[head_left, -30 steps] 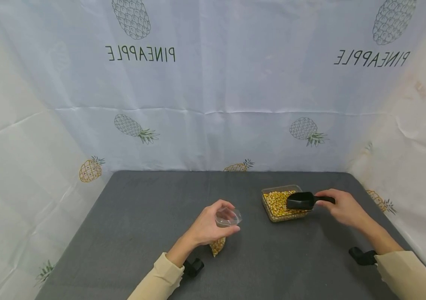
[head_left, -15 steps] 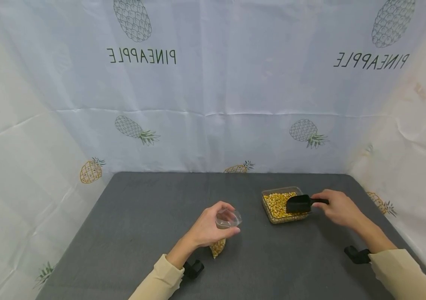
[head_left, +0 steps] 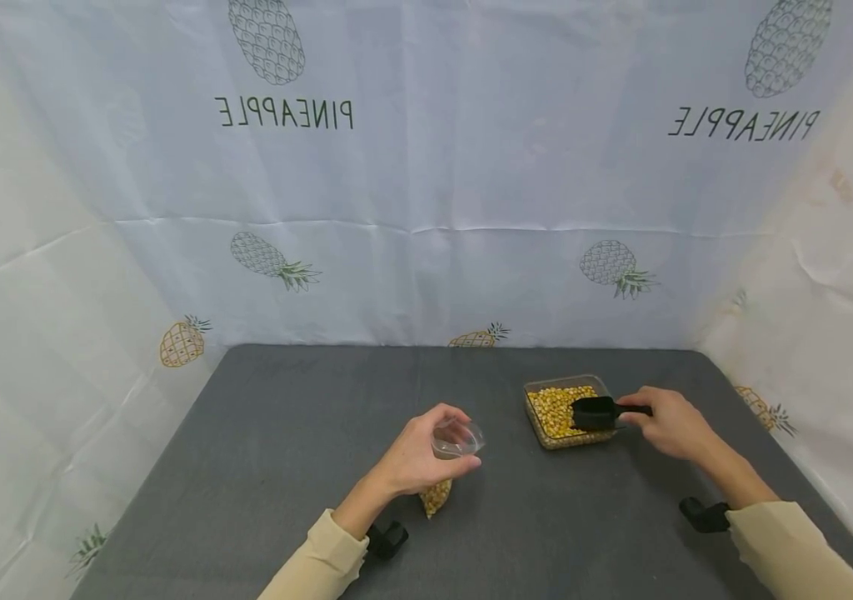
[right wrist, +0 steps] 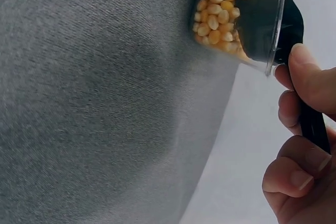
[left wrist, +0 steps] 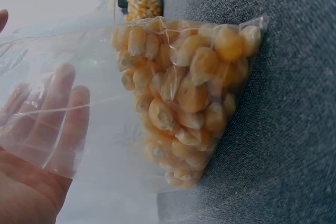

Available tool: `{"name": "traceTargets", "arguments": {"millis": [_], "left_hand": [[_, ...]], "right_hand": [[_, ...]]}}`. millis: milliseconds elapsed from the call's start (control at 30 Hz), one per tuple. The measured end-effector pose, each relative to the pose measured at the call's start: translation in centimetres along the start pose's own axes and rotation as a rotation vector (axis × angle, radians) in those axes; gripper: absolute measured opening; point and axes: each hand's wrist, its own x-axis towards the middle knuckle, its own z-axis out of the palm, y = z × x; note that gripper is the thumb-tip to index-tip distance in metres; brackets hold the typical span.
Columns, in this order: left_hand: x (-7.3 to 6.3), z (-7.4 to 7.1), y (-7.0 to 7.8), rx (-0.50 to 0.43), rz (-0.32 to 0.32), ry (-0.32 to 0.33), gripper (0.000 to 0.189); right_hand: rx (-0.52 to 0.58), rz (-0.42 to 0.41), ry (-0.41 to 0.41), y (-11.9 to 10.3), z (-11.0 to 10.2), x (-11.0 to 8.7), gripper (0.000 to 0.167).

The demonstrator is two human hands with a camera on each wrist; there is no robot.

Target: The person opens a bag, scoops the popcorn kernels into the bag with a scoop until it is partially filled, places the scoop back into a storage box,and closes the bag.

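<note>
In the head view my left hand (head_left: 417, 457) holds a clear plastic bag (left wrist: 184, 98) by its open mouth, thumb and fingers curved round the rim. Yellow corn kernels fill the bag's pointed lower part, which reaches down to the table in the left wrist view. My right hand (head_left: 672, 425) grips a black scoop (head_left: 595, 414) by its handle, thumb on top in the right wrist view. The scoop's blade lies inside a clear rectangular container (right wrist: 276, 24), down among loose corn kernels (head_left: 556, 405). Part of the blade is seen through the container's wall.
A dark grey cloth-covered table (head_left: 306, 417) lies under everything, with the container toward its right side. White curtains (head_left: 426, 167) printed with pineapples enclose the back and both sides. Each wrist bears a black camera mount (head_left: 387, 540).
My right hand has moved left and slightly down, and the scoop has sunk lower into the kernels. The left hand and its bag have stayed nearly still.
</note>
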Motion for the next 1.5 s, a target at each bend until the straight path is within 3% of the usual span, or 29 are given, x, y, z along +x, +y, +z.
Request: {"name": "traceTargets", "arguments": {"millis": [400, 833, 1300, 1500], "left_hand": [[0.0, 0.1, 0.0, 0.012, -0.009, 0.007, 0.044], [0.0, 0.2, -0.2, 0.014, -0.018, 0.005, 0.042], [0.0, 0.2, -0.2, 0.026, -0.028, 0.012, 0.042], [0.0, 0.3, -0.1, 0.020, -0.037, 0.007, 0.042]], "right_hand": [[0.060, 0.013, 0.013, 0.5, 1.5, 0.2, 0.029], [0.082, 0.063, -0.003, -0.2, 1.4, 0.4, 0.030], [0.080, 0.021, 0.035, -0.7, 2.1, 0.6, 0.028], [0.097, 0.057, 0.014, -0.6, 2.5, 0.9, 0.031]]}}
